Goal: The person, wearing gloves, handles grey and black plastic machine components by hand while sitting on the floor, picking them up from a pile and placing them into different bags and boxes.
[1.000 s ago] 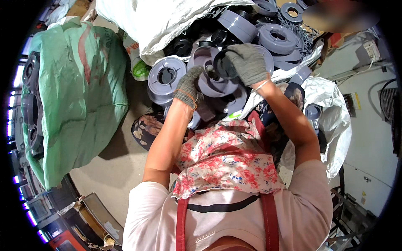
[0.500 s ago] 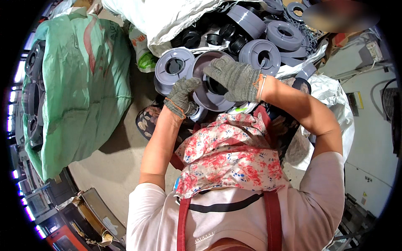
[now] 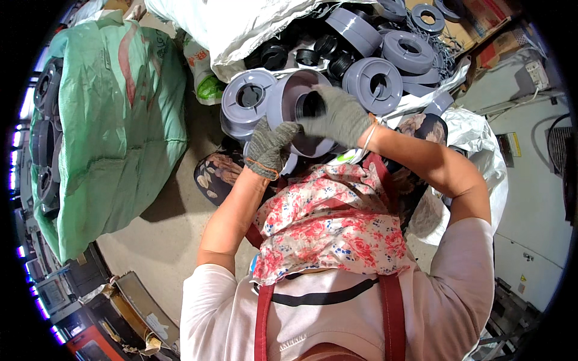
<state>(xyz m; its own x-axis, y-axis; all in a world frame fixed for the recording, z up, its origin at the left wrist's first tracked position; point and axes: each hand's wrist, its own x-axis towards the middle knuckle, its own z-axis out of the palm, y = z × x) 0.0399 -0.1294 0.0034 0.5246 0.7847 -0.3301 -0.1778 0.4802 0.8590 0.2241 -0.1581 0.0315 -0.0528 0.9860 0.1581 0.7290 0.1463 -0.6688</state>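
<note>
- The left hand (image 3: 269, 147), in a coarse knitted grey glove, is closed on the lower left rim of a smooth grey plastic collar (image 3: 278, 103), a wide, round, hollow piece tilted above the person's lap.
- The right hand (image 3: 344, 114), gloved in the same ribbed knit, is motion-blurred at the collar's mouth, beside a black threaded ring (image 3: 309, 105) sitting inside; I can't tell whether its fingers are gripping that ring or only touching it.
- Just left of the collar lies a glossy flanged disc (image 3: 232, 90) with raised spokes; a similar spoked wheel (image 3: 360, 78) leans to the right, behind the right hand.
- Black ribbed caps (image 3: 307, 57), short and cylindrical, lie beyond, by the folds of a white woven-plastic sack (image 3: 223, 30).
- Off to the left, a crinkled green woven sack (image 3: 120, 132) bulges on the smooth, dull floor (image 3: 144, 240).
- Soft, rumpled floral cloth (image 3: 331, 240) covers the person's front.
</note>
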